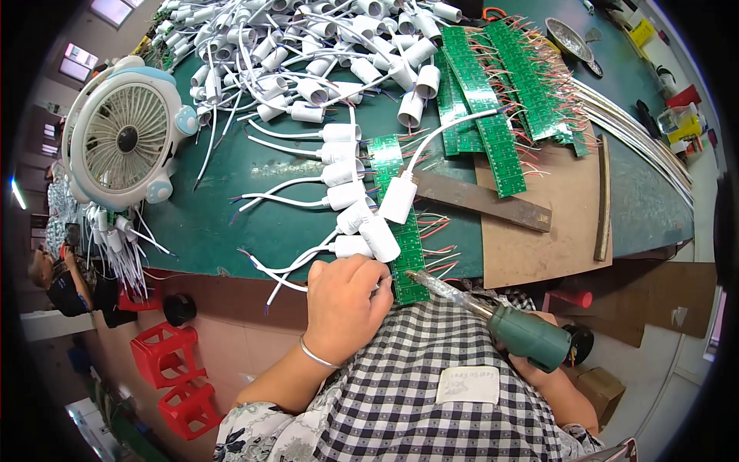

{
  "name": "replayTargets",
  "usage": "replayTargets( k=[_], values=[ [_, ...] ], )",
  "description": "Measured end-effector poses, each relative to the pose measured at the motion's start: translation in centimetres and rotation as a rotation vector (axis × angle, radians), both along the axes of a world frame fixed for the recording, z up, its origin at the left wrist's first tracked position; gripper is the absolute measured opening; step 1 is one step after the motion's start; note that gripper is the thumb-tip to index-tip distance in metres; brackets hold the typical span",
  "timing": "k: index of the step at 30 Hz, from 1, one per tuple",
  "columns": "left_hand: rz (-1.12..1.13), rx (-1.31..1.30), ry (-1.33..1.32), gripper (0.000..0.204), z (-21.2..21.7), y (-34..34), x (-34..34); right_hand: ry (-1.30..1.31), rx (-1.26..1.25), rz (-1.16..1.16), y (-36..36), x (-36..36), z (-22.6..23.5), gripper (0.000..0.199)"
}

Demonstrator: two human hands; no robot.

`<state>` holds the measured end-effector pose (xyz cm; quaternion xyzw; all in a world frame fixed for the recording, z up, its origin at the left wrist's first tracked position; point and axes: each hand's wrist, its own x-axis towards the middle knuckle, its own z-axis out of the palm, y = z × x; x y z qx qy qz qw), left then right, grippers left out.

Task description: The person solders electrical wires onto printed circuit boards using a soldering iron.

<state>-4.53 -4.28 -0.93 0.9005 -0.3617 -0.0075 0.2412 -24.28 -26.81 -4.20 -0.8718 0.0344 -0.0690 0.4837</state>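
My left hand [346, 296] is closed at the near end of a narrow green circuit board strip [409, 248], fingertips at its left edge. A white cord runs in under this hand from the left; the lamp socket it grips is mostly hidden by the fingers. My right hand [533, 374], partly covered, is wrapped round the green handle of a soldering iron [530, 336]. The iron's tip is at the strip's near end, close to my left fingertips. Several white lamp sockets [345, 173] with cords lie along the strip's left side; one socket [398, 199] lies across it.
A large heap of corded sockets [308, 46] covers the far table. More wired green boards [485, 100] lie at the back right, near a brown board [531, 258] and a dark metal bar [485, 202]. A fan [125, 138] stands left; red stools [165, 354] are on the floor.
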Motion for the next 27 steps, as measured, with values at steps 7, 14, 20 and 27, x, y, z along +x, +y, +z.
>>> replayTargets(
  k=[7,14,20,27],
  values=[
    [0.004,-0.028,-0.038,0.012,-0.47,-0.25,0.17,-0.023,-0.086,0.016,0.26,0.77,0.25,0.026],
    [0.003,-0.013,-0.046,0.015,-0.43,-0.39,0.23,0.029,-0.077,0.040,0.07,0.62,0.61,0.027],
    [0.002,-0.016,-0.026,0.014,-0.15,-0.44,0.36,0.021,-0.090,0.076,0.04,0.75,0.47,0.027],
    [0.001,0.002,-0.031,0.013,-0.28,-0.33,0.38,0.024,-0.100,0.114,0.05,0.74,0.65,0.028]
  ],
)
